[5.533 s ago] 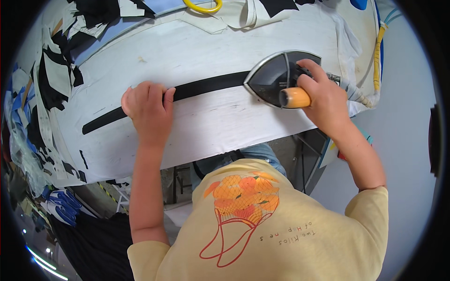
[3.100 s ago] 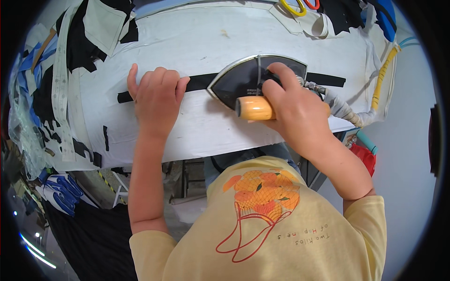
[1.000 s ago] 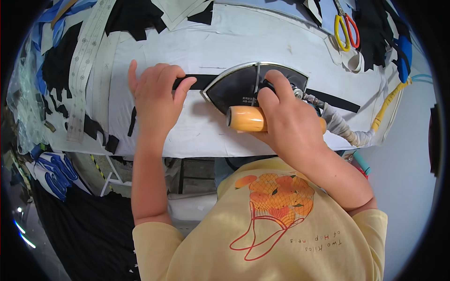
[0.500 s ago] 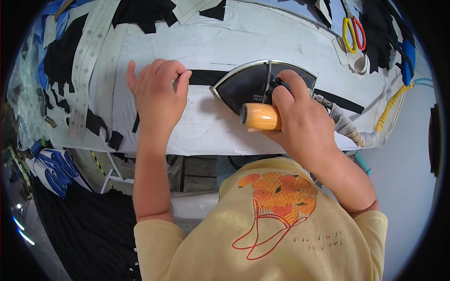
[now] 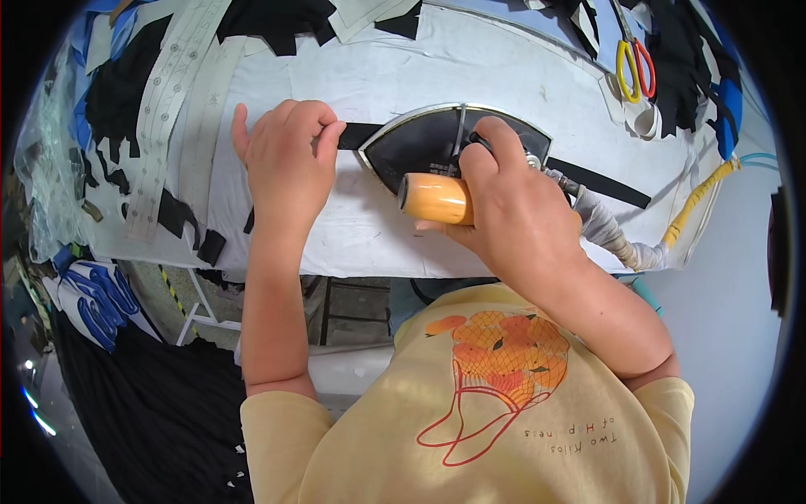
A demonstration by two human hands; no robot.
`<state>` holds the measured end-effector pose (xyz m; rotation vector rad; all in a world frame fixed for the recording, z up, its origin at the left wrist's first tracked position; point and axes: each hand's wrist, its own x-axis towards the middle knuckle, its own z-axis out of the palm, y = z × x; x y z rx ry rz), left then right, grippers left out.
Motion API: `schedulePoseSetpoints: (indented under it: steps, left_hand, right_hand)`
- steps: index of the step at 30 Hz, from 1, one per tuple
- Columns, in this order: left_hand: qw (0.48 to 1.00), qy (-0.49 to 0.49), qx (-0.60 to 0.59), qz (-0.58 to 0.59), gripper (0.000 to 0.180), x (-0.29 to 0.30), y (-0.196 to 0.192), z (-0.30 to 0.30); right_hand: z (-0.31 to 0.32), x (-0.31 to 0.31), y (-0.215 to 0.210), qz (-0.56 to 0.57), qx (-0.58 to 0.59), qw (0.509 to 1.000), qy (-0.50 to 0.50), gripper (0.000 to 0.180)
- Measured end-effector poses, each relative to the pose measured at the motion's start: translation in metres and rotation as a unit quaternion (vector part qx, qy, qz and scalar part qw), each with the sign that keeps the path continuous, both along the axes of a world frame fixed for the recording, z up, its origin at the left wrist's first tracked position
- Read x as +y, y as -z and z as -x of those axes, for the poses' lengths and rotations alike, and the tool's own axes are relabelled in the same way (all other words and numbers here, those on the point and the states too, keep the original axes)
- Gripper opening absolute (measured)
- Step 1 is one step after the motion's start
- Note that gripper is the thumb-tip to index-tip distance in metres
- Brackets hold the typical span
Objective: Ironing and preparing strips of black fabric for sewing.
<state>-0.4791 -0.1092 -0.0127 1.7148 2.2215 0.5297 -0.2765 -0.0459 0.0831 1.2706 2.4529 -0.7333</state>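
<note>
A long black fabric strip (image 5: 600, 181) lies across the white padded ironing table (image 5: 353, 244). My left hand (image 5: 290, 164) is closed over its left part, thumb and forefinger pinched on it. My right hand (image 5: 529, 206) grips a steam iron (image 5: 407, 155) by its orange-yellow handle (image 5: 442, 200). The iron rests flat over the middle of the strip and hides that stretch. Beyond the iron's right edge the strip shows again. A cloth-wrapped hose (image 5: 609, 227) runs from the iron toward the right.
Paper pattern strips (image 5: 164, 105) and black fabric scraps (image 5: 126, 84) lie at the left. More black pieces (image 5: 277, 21) are along the far edge. Scissors (image 5: 634, 67) with yellow and red handles lie far right. Folded blue-and-white cloth (image 5: 96, 302) sits below the table's left end.
My right hand has slid the iron a little to the left along the strip, closer to my left hand. My left hand keeps its pinch with little movement.
</note>
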Motion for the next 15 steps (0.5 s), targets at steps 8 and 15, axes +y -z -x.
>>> schedulePoseSetpoints:
  steps: [8, 15]
  left_hand:
    - [0.998, -0.008, -0.054, 0.007, 0.008, -0.003, 0.004, 0.010]
    - [0.968, -0.165, -0.133, -0.133, 0.008, -0.036, -0.005, 0.029]
  right_hand:
    - [0.023, 0.000, -0.006, 0.023, 0.001, 0.999, -0.028, 0.058]
    - [0.046, -0.004, 0.004, -0.006, 0.024, 0.998, -0.054, 0.052]
